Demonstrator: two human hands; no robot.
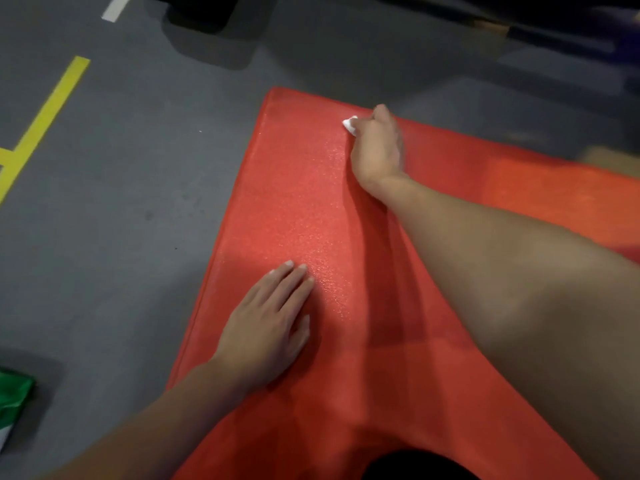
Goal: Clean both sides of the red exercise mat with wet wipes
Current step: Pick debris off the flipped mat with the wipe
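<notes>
The red exercise mat [298, 188] lies flat on the grey floor and fills the middle and right of the view. Its surface glistens in a strip down the middle. My right hand [379, 147] is stretched to the mat's far edge and grips a white wet wipe [350, 125], of which only a small corner shows past the fingers. My left hand [270, 323] lies flat on the mat near its left edge, fingers straight and together, holding nothing.
A green and white packet [14, 400] lies on the floor at the left edge. Yellow floor tape [45, 123] runs along the upper left, white tape [116, 6] above it. Dark objects [201, 12] stand at the top.
</notes>
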